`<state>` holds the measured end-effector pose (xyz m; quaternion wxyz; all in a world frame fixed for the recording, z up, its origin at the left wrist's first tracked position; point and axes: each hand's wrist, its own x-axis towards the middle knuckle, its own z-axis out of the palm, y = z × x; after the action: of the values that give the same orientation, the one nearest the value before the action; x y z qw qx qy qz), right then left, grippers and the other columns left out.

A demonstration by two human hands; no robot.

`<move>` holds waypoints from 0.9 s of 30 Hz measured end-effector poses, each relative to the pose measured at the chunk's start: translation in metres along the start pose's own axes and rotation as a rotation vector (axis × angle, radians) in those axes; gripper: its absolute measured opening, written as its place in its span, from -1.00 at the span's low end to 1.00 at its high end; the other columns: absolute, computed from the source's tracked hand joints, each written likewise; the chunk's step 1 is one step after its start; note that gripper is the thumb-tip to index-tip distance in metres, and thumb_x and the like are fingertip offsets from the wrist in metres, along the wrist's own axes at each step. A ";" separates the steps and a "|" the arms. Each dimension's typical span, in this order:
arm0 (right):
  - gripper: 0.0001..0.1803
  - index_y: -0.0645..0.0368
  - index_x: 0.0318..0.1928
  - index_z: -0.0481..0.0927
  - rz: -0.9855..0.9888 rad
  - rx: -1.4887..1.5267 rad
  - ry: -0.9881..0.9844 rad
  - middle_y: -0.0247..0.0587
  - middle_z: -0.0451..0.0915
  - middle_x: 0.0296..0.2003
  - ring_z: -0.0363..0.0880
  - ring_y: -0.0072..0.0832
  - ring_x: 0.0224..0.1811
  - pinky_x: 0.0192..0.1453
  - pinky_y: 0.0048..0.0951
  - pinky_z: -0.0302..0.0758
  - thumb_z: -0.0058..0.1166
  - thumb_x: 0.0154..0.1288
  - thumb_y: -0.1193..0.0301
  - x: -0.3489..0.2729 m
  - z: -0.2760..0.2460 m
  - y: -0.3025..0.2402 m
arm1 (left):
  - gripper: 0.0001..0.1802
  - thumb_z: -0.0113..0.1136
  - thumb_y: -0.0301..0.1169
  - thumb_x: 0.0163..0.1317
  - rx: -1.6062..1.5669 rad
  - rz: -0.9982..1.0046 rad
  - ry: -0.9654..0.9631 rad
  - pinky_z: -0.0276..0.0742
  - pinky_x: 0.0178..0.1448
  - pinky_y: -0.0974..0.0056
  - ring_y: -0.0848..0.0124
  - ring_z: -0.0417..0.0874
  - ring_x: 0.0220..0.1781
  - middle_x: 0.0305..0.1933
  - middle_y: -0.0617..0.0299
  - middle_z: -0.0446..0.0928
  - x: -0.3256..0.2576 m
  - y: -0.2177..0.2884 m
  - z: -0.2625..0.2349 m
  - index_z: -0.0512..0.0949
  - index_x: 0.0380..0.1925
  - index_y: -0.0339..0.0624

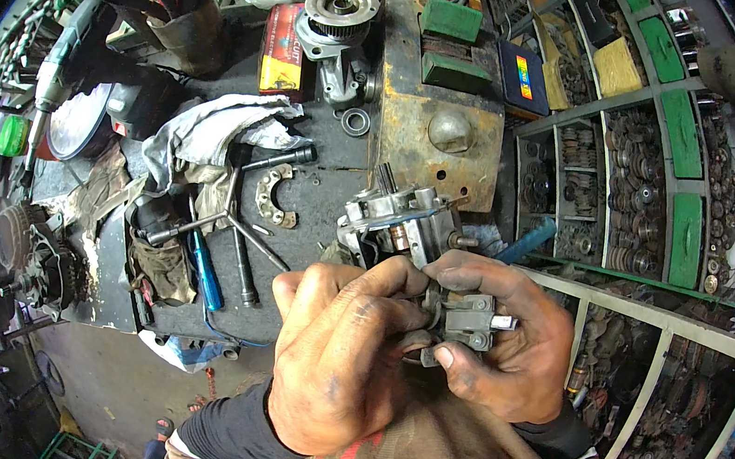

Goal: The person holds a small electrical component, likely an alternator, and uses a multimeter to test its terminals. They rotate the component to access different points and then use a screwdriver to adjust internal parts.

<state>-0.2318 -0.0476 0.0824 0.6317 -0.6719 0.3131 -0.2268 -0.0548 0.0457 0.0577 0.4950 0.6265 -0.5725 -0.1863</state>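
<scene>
Close to my body, my left hand (341, 353) and my right hand (516, 344) are closed together around a small dark grey metal part (467, 322). A short shiny stub sticks out of its right side. My right thumb and curled fingers frame the part, while my left fingertips pinch its left end, partly hiding it. Just beyond my fingers sits a silver metal housing (402, 220) with a splined shaft standing up from it. Left of the housing, a C-shaped metal piece (274, 197) lies on the dark bench near a three-armed socket wrench (238, 249).
A rusty vise (438, 131) stands behind the housing. Left of it are a pump-like assembly with a toothed wheel (341, 15), a bearing ring (355, 123) and a red-yellow box (281, 53). A rag (203, 127) and blue-handled screwdriver (205, 273) lie leftward. Shelves of parts (637, 183) line the right.
</scene>
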 end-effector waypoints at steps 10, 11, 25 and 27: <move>-0.40 0.43 0.21 0.56 -0.008 -0.016 0.014 0.05 0.61 0.19 0.55 -0.27 0.31 0.46 -0.24 0.40 0.34 0.10 0.62 0.001 -0.001 0.000 | -0.61 0.42 -0.59 -0.16 0.032 0.018 0.019 0.27 -0.02 0.13 0.24 0.60 -0.15 0.06 0.16 0.68 -0.002 -0.001 0.005 0.66 -0.21 -0.18; -0.41 0.43 0.21 0.56 0.007 -0.024 0.022 0.04 0.61 0.19 0.56 -0.28 0.30 0.46 -0.24 0.40 0.34 0.10 0.62 0.001 -0.001 0.000 | -0.62 0.42 -0.59 -0.15 0.037 0.027 0.017 0.27 -0.02 0.13 0.24 0.60 -0.15 0.06 0.17 0.68 -0.001 -0.001 0.006 0.66 -0.21 -0.18; -0.09 0.41 0.39 0.33 0.443 0.394 -0.037 0.36 0.56 0.15 0.65 -0.05 0.22 0.37 0.01 0.56 0.49 0.04 0.42 0.006 0.001 -0.041 | -0.46 0.41 -0.37 -0.31 -0.034 0.303 -0.017 0.40 -0.20 0.23 0.33 0.47 -0.29 -0.37 0.37 0.54 -0.012 -0.017 -0.042 0.78 -0.14 -0.10; -0.05 0.36 0.42 0.32 0.223 0.169 -0.090 0.23 0.52 0.24 0.61 -0.13 0.26 0.37 -0.06 0.55 0.54 0.04 0.43 -0.002 -0.011 -0.040 | -0.58 0.51 -0.40 -0.25 -0.040 0.255 0.017 0.39 -0.31 0.24 0.31 0.45 -0.36 -0.46 0.36 0.49 -0.010 -0.019 -0.046 0.78 -0.23 -0.12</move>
<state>-0.2362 -0.0538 0.1232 0.7206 -0.5869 0.3370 -0.1505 -0.0108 0.0705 0.0586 0.5319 0.5404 -0.6393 -0.1279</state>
